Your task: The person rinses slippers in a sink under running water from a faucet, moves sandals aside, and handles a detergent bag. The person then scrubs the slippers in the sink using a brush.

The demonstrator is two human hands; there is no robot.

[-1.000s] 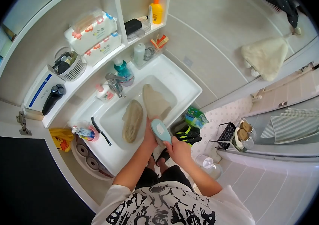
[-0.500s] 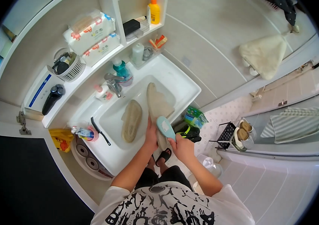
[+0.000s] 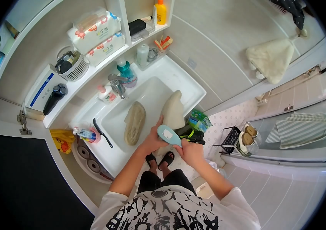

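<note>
My left hand [image 3: 153, 140] is closed around a beige slipper [image 3: 173, 109], held over the front right edge of the white sink [image 3: 190, 80] with its smooth upper facing up. My right hand [image 3: 191, 152] grips the handle of a light blue scrub brush [image 3: 167, 133]. The brush's back faces up and carries a pale label; its bristles are hidden. Its head lies across the near part of the slipper, close to my left fingers. The other beige slipper [image 3: 135, 123] lies in the basin, its ridged sole showing.
Behind the basin stand a faucet [image 3: 117, 83], a teal bottle [image 3: 125, 73] and a pink-capped bottle [image 3: 107, 94]. A black-handled knife-like tool [image 3: 102, 133] rests on the left rim. A green packet [image 3: 199, 121] is right of the sink.
The held slipper has moved right and rolled so its upper shows more broadly. The brush has shifted slightly left and down, with my right hand moving a little right.
</note>
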